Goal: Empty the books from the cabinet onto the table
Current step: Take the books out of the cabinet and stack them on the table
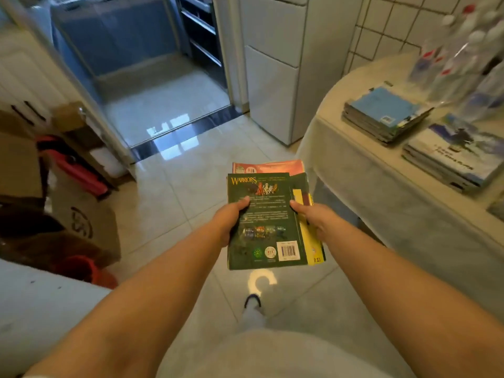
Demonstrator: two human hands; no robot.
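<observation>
- Head view: the top book of the held stack is dark green and reads "WARRIORS" in yellow at its upper left; a barcode sits at its lower right corner. The smaller print is too blurred to read.
- Under it show a yellow-edged book and a red-covered book.
- The left hand has its grip closed on the stack's left edge, thumb lying on the green cover.
- The right hand grasps the right edge, thumb on top.
- The stack is held over the tiled floor, just beside the table.
- On the table lie a blue-topped pile of books and a white-covered pile, near blurred plastic bottles.
</observation>
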